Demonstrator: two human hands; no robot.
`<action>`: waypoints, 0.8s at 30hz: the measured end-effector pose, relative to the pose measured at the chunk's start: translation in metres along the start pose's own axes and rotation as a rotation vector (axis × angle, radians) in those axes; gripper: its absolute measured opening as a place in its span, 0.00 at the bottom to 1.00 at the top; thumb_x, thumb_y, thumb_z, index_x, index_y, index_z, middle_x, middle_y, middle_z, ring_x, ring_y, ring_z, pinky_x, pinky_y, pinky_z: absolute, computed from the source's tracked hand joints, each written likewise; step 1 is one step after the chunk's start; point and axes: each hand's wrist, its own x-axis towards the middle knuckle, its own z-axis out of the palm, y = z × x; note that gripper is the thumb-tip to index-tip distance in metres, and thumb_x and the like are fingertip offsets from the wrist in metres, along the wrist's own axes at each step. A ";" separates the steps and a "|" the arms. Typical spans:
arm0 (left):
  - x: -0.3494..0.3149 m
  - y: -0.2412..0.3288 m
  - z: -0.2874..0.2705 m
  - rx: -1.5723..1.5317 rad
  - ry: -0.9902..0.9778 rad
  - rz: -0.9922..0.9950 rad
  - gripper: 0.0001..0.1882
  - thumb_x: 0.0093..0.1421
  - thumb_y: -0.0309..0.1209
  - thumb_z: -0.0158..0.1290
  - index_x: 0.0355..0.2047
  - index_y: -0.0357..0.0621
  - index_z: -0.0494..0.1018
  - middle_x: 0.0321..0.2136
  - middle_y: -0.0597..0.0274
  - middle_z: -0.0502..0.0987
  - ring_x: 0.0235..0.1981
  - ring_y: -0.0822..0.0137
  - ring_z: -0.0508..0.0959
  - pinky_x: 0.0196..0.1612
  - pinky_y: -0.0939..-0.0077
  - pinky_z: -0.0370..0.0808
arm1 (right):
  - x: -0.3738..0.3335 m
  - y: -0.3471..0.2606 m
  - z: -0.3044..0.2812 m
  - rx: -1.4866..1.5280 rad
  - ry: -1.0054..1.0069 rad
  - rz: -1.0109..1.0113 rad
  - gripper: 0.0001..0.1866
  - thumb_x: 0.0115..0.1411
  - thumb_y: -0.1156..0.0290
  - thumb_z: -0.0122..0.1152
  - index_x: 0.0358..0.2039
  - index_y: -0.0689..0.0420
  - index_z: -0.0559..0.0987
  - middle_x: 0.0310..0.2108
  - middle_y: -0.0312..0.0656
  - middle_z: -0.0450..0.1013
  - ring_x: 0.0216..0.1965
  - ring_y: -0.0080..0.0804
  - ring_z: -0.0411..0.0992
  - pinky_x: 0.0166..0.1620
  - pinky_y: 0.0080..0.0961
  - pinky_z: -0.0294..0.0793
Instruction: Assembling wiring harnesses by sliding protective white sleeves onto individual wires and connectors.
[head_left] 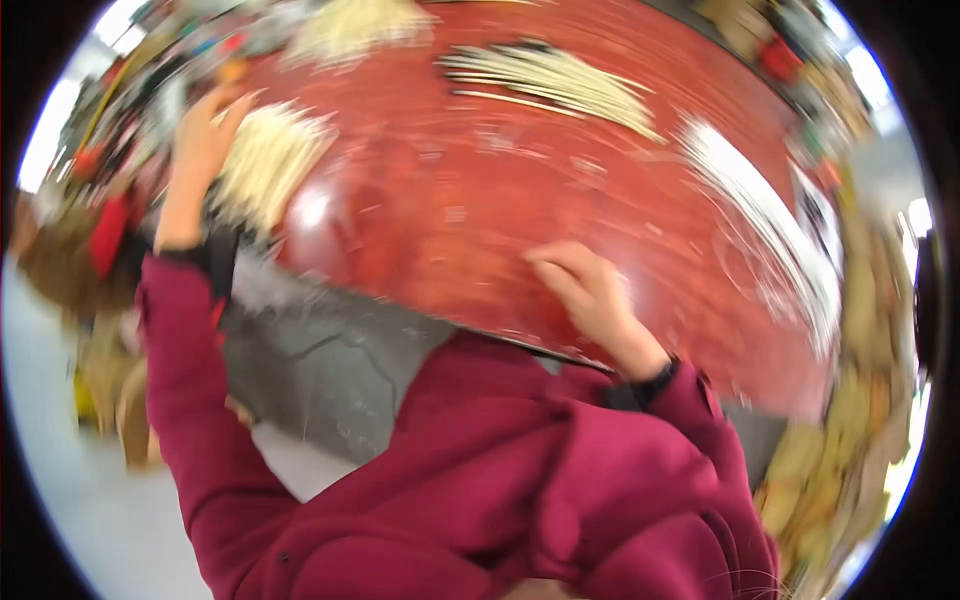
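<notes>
At 10 o'clock, your left hand (208,128) is at the edge of a pale stick bundle (268,165) on the red desk (400,215); you cannot tell its grip through the blur. Near centre, toward 3 o'clock, your right hand (592,295) curls its grip closed, nothing visible inside. White strands (755,212) lie at 2 o'clock.

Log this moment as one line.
left hand: beside nearest cream bundle, grip unclear | right hand: curled, by near edge of red table | white strands: table's right side
</notes>
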 end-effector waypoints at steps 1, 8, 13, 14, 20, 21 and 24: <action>-0.015 0.039 0.006 -0.024 -0.017 0.039 0.20 0.64 0.44 0.60 0.44 0.38 0.81 0.42 0.48 0.84 0.45 0.53 0.83 0.48 0.61 0.77 | 0.012 0.001 0.001 -0.012 -0.014 -0.083 0.10 0.67 0.71 0.60 0.44 0.62 0.83 0.44 0.46 0.81 0.47 0.40 0.78 0.51 0.33 0.76; -0.043 0.352 0.198 -0.430 -0.414 0.426 0.16 0.56 0.35 0.64 0.40 0.36 0.81 0.39 0.50 0.82 0.43 0.51 0.81 0.48 0.60 0.76 | -0.039 0.050 -0.125 -0.549 0.114 -0.201 0.15 0.61 0.68 0.65 0.47 0.59 0.82 0.54 0.49 0.76 0.53 0.48 0.71 0.57 0.41 0.70; -0.039 0.571 0.326 -0.487 -0.488 0.803 0.15 0.56 0.36 0.63 0.39 0.39 0.79 0.38 0.50 0.81 0.43 0.47 0.80 0.47 0.55 0.76 | -0.155 0.113 -0.261 -0.707 0.394 0.163 0.17 0.62 0.69 0.63 0.51 0.61 0.80 0.57 0.50 0.74 0.55 0.50 0.70 0.59 0.42 0.68; -0.040 0.611 0.343 -0.508 -0.477 0.855 0.14 0.57 0.35 0.62 0.39 0.40 0.79 0.38 0.51 0.80 0.43 0.48 0.80 0.46 0.54 0.76 | -0.178 0.120 -0.279 -0.678 0.481 0.280 0.18 0.63 0.69 0.62 0.52 0.61 0.80 0.58 0.51 0.73 0.55 0.50 0.70 0.60 0.41 0.68; -0.060 0.788 0.393 -0.654 -0.510 0.954 0.10 0.58 0.31 0.61 0.39 0.41 0.77 0.37 0.52 0.78 0.42 0.49 0.81 0.43 0.54 0.77 | -0.274 0.137 -0.348 -0.711 0.692 0.494 0.19 0.65 0.70 0.60 0.55 0.62 0.78 0.59 0.51 0.72 0.58 0.50 0.69 0.62 0.40 0.67; -0.064 0.803 0.396 -0.711 -0.510 0.954 0.10 0.58 0.30 0.61 0.39 0.41 0.77 0.37 0.53 0.78 0.42 0.49 0.81 0.43 0.54 0.77 | -0.283 0.137 -0.355 -0.735 0.726 0.498 0.19 0.65 0.70 0.60 0.56 0.62 0.78 0.59 0.51 0.72 0.58 0.50 0.69 0.62 0.40 0.67; -0.071 0.834 0.412 -0.736 -0.599 1.007 0.10 0.59 0.29 0.60 0.41 0.43 0.76 0.39 0.53 0.77 0.42 0.49 0.81 0.42 0.54 0.78 | -0.298 0.136 -0.369 -0.782 0.760 0.546 0.21 0.65 0.70 0.60 0.57 0.62 0.77 0.60 0.51 0.71 0.59 0.51 0.67 0.62 0.41 0.66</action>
